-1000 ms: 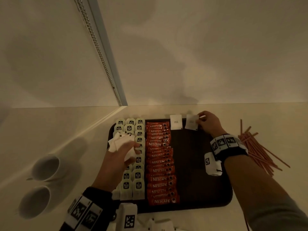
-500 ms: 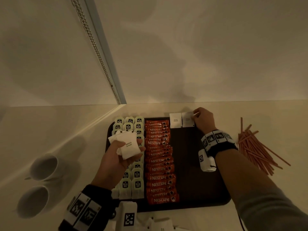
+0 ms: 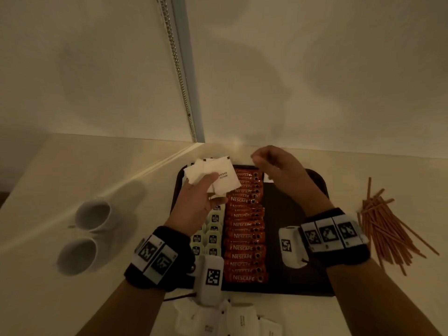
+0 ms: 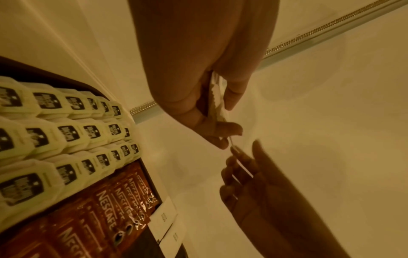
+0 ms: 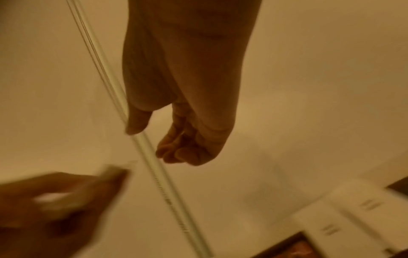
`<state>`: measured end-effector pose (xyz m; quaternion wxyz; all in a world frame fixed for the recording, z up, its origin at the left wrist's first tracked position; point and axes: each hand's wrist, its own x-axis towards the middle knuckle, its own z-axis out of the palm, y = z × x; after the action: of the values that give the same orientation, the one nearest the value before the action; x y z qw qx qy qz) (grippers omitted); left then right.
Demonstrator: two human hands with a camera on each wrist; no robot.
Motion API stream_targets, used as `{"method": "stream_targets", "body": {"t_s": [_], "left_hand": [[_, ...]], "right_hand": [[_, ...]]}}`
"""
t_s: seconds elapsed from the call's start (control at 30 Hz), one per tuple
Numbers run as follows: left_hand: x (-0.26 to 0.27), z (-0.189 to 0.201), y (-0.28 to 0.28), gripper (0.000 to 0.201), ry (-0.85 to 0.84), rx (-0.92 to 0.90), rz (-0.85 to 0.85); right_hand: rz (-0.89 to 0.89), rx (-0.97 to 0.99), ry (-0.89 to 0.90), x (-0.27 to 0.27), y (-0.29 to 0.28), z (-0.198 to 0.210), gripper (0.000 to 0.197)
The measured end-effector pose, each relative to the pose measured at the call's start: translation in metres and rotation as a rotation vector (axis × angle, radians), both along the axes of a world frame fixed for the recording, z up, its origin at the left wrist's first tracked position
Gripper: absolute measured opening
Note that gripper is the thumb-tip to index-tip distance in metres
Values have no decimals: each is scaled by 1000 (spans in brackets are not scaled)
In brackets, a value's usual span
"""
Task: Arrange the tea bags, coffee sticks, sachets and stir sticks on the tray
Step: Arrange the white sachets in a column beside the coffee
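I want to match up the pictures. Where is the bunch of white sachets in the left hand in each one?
Head: white sachets upper middle, above the tea bags.
Left wrist: top centre, edge-on between fingers.
Right wrist: blurred, lower left.
Shared landmark: blind chain.

Left hand [image 3: 194, 202] covers the far tea bags [image 3: 213, 235] under its fingers. Print on the sachets [image 3: 213, 177] in its grip too small to read. Right hand [image 3: 281, 170] hides the tray's [image 3: 291, 275] far sachets; only a corner shows beside the palm. Right wrist view blurred: can't tell if those fingertips [image 5: 174, 153] hold anything. Loose sachets [image 3: 232, 321] cut off by bottom edge.
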<state>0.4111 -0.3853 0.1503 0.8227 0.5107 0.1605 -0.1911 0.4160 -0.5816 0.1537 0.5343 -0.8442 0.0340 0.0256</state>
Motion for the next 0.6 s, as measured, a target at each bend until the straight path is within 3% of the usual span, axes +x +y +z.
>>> {"method": "stream_targets", "body": {"t_s": [0.1,0.3,0.47,0.6], "left_hand": [[-2,4,-3,15,-39,-2,-5],[-15,7,4,21,-123,5,-15],[-22,9,8,27,-151,3,-20],[-24,8,14,29,-151,33,-52]], "right_hand": [[78,145,20,-21,30,18,28],[11,338,87,-38,49,13,40],[-46,355,85,-48,54,17,28],[-32,199,-18,-56,48,33,28]]}}
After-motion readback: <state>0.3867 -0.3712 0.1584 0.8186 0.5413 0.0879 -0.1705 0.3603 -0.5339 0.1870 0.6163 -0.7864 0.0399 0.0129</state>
